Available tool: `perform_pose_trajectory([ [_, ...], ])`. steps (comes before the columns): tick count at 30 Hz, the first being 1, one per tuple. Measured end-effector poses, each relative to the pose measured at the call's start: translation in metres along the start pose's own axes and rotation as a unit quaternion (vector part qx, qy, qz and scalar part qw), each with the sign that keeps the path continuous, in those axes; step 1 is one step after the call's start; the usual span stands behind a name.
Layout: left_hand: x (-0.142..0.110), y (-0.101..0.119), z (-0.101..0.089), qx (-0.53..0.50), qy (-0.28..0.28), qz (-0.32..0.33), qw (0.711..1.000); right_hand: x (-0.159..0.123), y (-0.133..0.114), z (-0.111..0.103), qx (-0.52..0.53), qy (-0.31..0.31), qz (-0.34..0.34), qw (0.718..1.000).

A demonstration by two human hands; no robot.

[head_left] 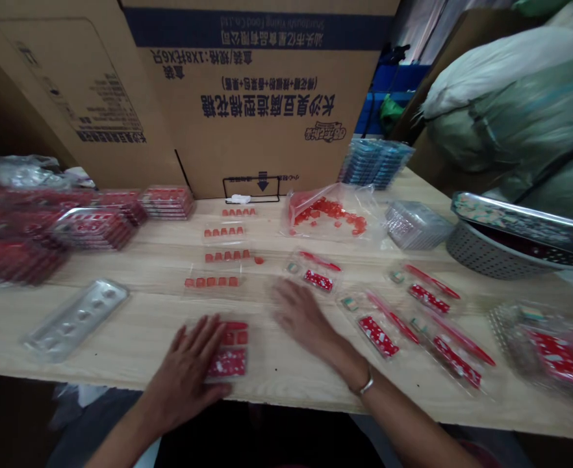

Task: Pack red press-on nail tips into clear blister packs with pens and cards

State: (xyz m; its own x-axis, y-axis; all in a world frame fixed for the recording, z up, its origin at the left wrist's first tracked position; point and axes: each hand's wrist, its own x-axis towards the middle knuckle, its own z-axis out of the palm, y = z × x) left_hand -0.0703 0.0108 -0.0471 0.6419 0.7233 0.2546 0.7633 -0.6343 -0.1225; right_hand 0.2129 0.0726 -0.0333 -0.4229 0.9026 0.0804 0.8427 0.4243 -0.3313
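My left hand [189, 367] lies flat, fingers stretched out, on a clear plastic pack with red pieces [231, 351] near the table's front edge. My right hand [300, 313] reaches forward, blurred, palm down, fingers extended, just short of a small clear packet with a red card and stick [316, 272]. Ahead of both hands lie several clear trays of small red pieces in rows [212, 281]. An empty clear blister tray [75, 318] lies to the left.
Stacks of filled red packs [91, 227] stand at the left. A bag of loose red pieces [332, 214] and empty clear trays [413, 224] lie behind. Several packets [430, 296] lie at right, near a metal colander [491, 250]. Cardboard boxes [262, 97] stand behind the wooden table [135, 338].
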Motion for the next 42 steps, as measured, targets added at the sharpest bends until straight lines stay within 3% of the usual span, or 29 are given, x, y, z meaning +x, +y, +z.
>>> perform_pose_trajectory([
  [3,-0.035,-0.042,-0.007,0.002,-0.034,-0.029,0.999,0.018,0.026,-0.004,-0.049,-0.008,0.129,0.99],
  [7,-0.057,-0.077,-0.024,-0.059,-0.074,-0.062,0.994,0.021,0.018,0.009,-0.049,-0.033,0.111,0.992],
  [11,-0.022,-0.091,-0.033,-0.132,-0.066,-0.154,0.977,0.033,-0.016,0.01,-0.055,0.019,0.056,0.997],
  [15,0.04,-0.104,-0.018,-0.138,-0.034,-0.17,0.975,0.086,-0.028,-0.004,-0.046,0.012,0.013,0.999],
  [17,0.062,-0.11,-0.006,-0.143,-0.039,-0.174,0.973,0.115,-0.023,-0.01,-0.049,0.014,0.036,0.998],
  [20,0.074,-0.116,0.008,-0.155,-0.046,-0.169,0.972,0.14,-0.003,-0.018,-0.051,0.013,0.05,0.997],
  [24,0.073,-0.121,0.017,-0.169,-0.031,-0.185,0.967,0.134,0.03,-0.042,-0.062,0.057,0.076,0.994],
  [27,0.078,-0.121,0.022,-0.192,-0.024,-0.194,0.962,0.117,0.03,-0.051,-0.082,0.131,0.058,0.986],
  [29,0.084,-0.118,0.024,-0.21,-0.02,-0.193,0.958,0.104,0.011,-0.037,-0.064,0.108,-0.05,0.991],
  [31,0.088,-0.112,0.025,-0.225,-0.013,-0.192,0.955,0.093,-0.016,-0.011,-0.022,0.024,-0.154,0.988],
  [34,0.087,-0.104,0.022,-0.24,0.0,-0.197,0.951,0.081,-0.051,0.027,-0.007,-0.003,-0.145,0.989],
  [36,0.083,-0.099,0.016,-0.297,0.01,-0.237,0.925,0.075,-0.06,0.038,-0.021,0.004,-0.143,0.989],
  [40,0.081,-0.087,0.001,-0.49,0.011,-0.371,0.789,0.057,-0.057,0.027,-0.094,0.018,-0.193,0.976],
  [42,0.085,-0.079,-0.007,-0.526,-0.004,-0.397,0.752,0.044,-0.055,0.016,-0.116,0.024,-0.21,0.971],
])
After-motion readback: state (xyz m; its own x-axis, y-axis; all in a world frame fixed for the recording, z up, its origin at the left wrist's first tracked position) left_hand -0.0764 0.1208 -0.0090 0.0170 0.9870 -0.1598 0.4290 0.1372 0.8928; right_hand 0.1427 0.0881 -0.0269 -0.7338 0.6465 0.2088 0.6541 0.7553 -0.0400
